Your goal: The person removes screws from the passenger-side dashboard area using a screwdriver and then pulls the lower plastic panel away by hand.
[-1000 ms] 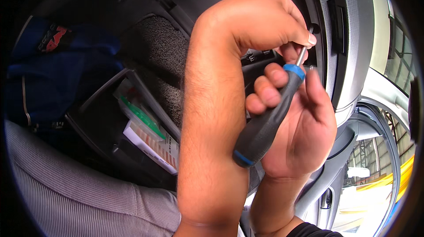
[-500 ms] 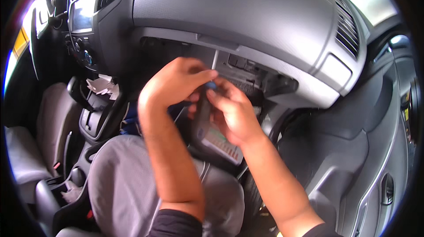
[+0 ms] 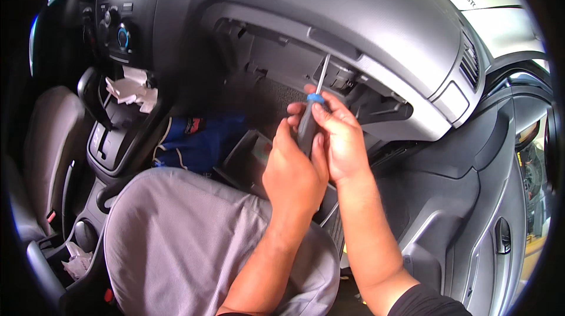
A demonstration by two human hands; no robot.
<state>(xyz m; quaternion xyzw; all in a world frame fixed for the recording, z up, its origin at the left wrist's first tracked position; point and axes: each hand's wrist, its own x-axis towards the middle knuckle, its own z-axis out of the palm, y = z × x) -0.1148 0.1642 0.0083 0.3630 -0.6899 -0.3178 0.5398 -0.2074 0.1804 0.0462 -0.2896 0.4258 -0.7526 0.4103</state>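
Observation:
Both of my hands are on a screwdriver (image 3: 305, 125) with a dark grey handle and a blue collar. Its metal shaft points up toward the upper edge of the open glove box cavity (image 3: 268, 60); whether the tip touches anything there I cannot tell. My left hand (image 3: 295, 169) is closed around the butt end of the handle. Higher up, by the collar, my right hand (image 3: 341, 142) grips with thumb and fingers. Part of the handle is hidden by the fingers.
The grey passenger seat (image 3: 176, 228) lies below my arms. A dark open bin (image 3: 241, 154) and blue cloth (image 3: 194, 142) are in the footwell. At left stand the gear lever (image 3: 97, 101) and crumpled paper (image 3: 132, 89). The door (image 3: 465, 198) is at right.
My left hand has moved from above the collar down to the handle's butt end. The screwdriver shows more plainly, and the whole view has shifted closer to the dashboard.

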